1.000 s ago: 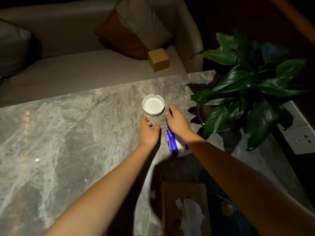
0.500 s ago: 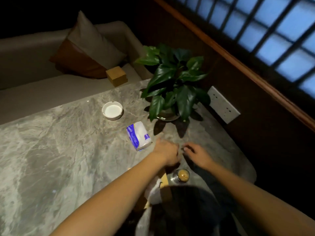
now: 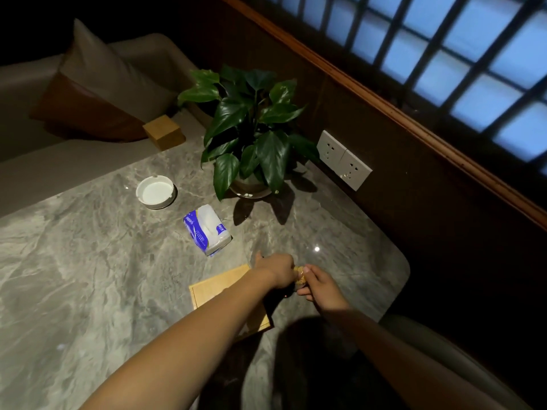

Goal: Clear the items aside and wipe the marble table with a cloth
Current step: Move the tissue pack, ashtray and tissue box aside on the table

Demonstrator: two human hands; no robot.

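Head view: left hand (image 3: pixel 278 272) and right hand (image 3: pixel 321 287), hovering half a second ago, now meet on the small jar (image 3: pixel 299 276) beside the wooden tray (image 3: pixel 216 287) at the right end of the bench (image 3: pixel 88 261). Fingers of both curl round it. Ashtray (image 3: pixel 155 192) and tissue pack (image 3: pixel 207 229) uncleared; no cloth visible.

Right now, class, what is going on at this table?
A person's right hand pinches a small gold-topped jar by the wooden tray; the left hand is against it too, its grip hidden. The ashtray, tissue pack and potted plant stand farther back on the marble table.
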